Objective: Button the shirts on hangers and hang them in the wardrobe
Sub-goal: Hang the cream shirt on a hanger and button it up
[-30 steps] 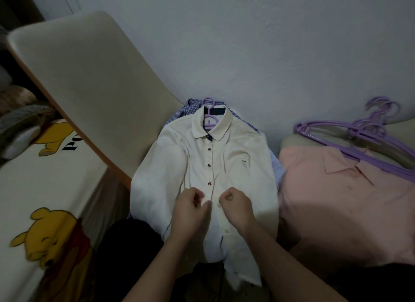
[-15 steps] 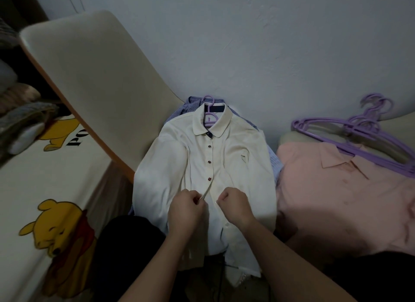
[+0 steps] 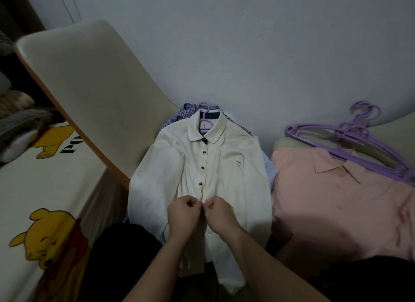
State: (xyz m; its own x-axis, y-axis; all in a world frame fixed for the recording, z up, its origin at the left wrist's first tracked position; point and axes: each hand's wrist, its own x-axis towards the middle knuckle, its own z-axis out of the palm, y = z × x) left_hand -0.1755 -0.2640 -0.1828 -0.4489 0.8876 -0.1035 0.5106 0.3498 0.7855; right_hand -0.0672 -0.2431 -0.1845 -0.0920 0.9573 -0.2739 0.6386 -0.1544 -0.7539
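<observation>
The cream shirt (image 3: 235,166) sits on a purple hanger (image 3: 205,124) propped against the far wall, over a blue checked shirt (image 3: 177,118). The left hand (image 3: 183,216) and right hand (image 3: 221,215) are close together, each pinching one front edge just below the third fastened button. The cloth looks light, soft and floppy, so it is best held right beside the buttonhole, with the edge kept taut.

Cream shirt (image 3: 226,166) on purple hanger (image 3: 205,122), left hand (image 3: 183,215) and right hand (image 3: 221,214) pinching its placket
</observation>
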